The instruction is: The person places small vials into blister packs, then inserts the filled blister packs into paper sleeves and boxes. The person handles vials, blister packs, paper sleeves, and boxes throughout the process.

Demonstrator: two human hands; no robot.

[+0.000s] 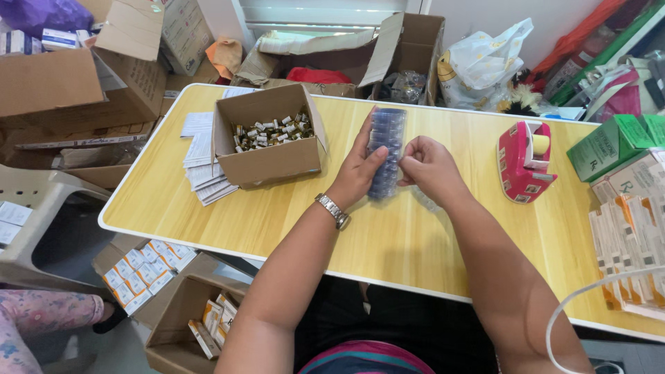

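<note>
Held thing: a stack of clear bluish plastic trays [386,152] is held upright on edge above the surface [429,235], near its middle.

Long axis: the stack's long axis is seen running away from the person, from near the wrists toward the far edge, tilted only slightly.

Left hand [357,173]: its grip is closed round the stack's left face, with the fingers wrapped along the side and the thumb laid across the front. A metal watch [333,210] is worn on this wrist.

Right hand [431,166]: it is set just right of the stack, fingers curled in and fingertips pressed to the stack's lower right edge; a pinching hold is shown, though how much of the stack is gripped cannot be told.

Key relation: the stack lies between the two hands, touched by both; more of it is covered by the left hand, and the right hand meets it only at the near end.

Open box [269,131]: a cardboard box of small gold-capped vials is placed left of the hands, apart from them.

Paper leaflets [202,163]: a loose pile is spread beside and partly under that box.

Tape dispenser [524,161]: a red one is set to the right, well apart from the right hand.

Flat cartons [627,228]: stacked along the right edge of the surface.
</note>
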